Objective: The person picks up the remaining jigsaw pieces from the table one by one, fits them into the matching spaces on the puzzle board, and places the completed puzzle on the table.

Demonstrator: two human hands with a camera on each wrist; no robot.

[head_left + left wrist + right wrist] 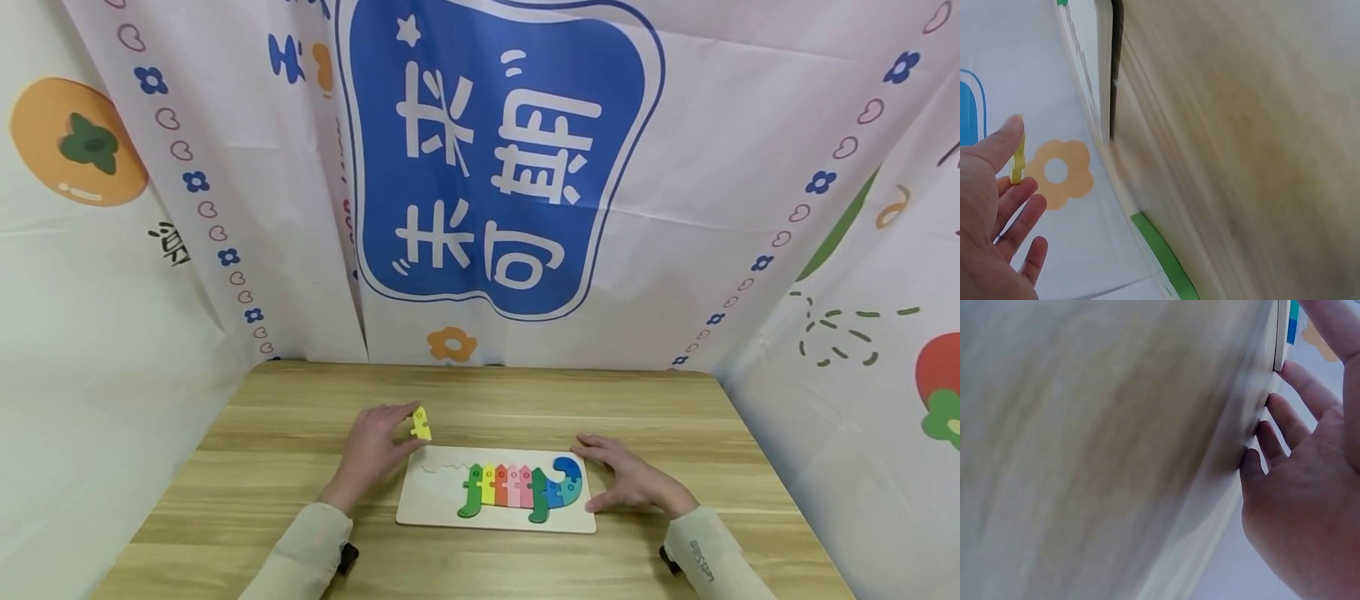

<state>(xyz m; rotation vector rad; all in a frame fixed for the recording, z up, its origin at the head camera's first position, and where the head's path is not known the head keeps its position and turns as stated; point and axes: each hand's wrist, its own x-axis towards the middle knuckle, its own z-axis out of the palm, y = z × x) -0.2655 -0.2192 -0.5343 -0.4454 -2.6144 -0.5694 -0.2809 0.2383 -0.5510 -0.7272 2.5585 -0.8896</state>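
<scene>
My left hand (pixel 378 446) pinches a yellow puzzle piece (pixel 421 423) between thumb and fingers, just beyond the top left corner of a wooden puzzle board (pixel 427 512). In the left wrist view, the yellow piece (pixel 1018 164) appears edge-on. Coloured animal pieces (pixel 512 486), with green legs and a curled blue tail, fill the board's middle and right. Bare wood with a wavy outline shows at its left. My right hand (pixel 630 475) lies at the board's right end, fingers spread, thumb by the lower edge. In the right wrist view, a fingertip (pixel 1288 367) touches the board's corner.
Beneath everything is a wood-grain table (pixel 300 417). A flat green piece (pixel 1163 256) lies on it in the left wrist view; the head view does not show it. Printed white cloth (pixel 712 208) hangs behind the table and along both sides.
</scene>
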